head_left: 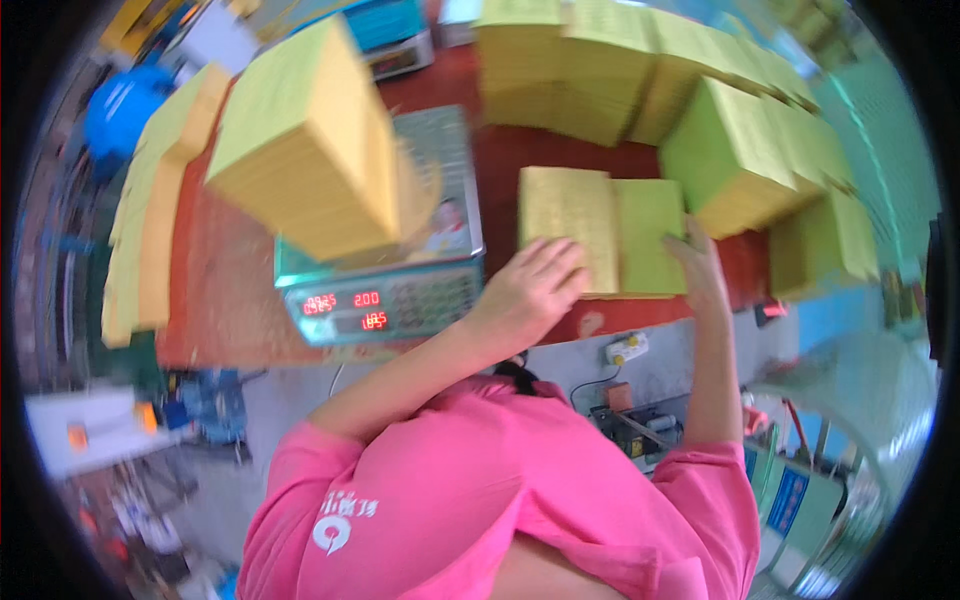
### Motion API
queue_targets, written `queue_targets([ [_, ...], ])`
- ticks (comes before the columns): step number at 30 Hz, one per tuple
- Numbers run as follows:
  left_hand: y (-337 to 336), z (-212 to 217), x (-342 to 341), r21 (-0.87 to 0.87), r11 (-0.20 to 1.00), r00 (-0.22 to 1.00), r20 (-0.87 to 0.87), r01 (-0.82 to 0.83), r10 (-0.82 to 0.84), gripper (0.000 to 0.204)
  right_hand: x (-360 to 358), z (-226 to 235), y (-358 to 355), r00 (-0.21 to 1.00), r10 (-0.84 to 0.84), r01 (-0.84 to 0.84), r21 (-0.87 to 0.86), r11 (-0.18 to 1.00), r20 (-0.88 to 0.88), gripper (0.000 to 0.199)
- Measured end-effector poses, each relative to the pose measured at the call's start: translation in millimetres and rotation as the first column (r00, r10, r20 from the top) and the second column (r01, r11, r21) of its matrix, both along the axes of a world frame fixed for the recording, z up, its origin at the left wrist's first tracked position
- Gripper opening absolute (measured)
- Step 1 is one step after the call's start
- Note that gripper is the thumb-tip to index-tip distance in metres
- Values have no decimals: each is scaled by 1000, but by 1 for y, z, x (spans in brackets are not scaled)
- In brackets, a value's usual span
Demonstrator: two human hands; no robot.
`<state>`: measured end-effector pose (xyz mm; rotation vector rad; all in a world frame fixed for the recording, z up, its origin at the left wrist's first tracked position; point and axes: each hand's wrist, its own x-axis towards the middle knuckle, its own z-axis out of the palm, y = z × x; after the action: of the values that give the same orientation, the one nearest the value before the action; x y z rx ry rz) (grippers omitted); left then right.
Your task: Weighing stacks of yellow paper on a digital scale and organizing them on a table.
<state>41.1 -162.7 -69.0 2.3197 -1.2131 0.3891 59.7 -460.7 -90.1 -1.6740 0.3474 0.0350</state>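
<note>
Two stacks of paper sheets lie side by side on the red table in front of me, a yellow stack [568,215] at the left and a greener stack [648,235] at the right, touching. My left hand [537,288] lies over the near left edge of the yellow stack, its fingers stretched out and slightly bent. At the right edge of the greener stack is my right hand [702,268], with its thumb over the top and its fingers along the side. Left of my hands, a digital scale [385,300] with lit red digits carries a tall paper stack [305,140].
More paper stacks [610,60] stand in a row at the back, and others [735,150] close by on the right. Another row [165,210] lines the table's left edge. The red table [235,310] ends just nearer than the scale. A power strip [627,349] sits below the edge.
</note>
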Motion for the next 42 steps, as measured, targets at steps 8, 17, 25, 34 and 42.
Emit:
queue_targets([
  [8,-11,-6,-8,-150,986,997,35,-69,75,25,3,-3,-10,995,98,-99,41,994,12,48],
  [17,-1,-4,-4,-104,993,998,38,-49,54,24,7,-5,-3,997,81,-82,40,996,18,49],
  [25,93,127,-5,-340,939,956,254,-54,147,28,-6,-1,8,992,-55,102,-469,878,114,46],
  [34,207,187,51,-311,862,887,104,-400,449,22,-35,63,76,885,151,249,-720,647,441,34],
  [42,220,188,62,-258,866,897,-236,-428,374,22,-45,74,131,876,168,149,-585,797,452,28],
])
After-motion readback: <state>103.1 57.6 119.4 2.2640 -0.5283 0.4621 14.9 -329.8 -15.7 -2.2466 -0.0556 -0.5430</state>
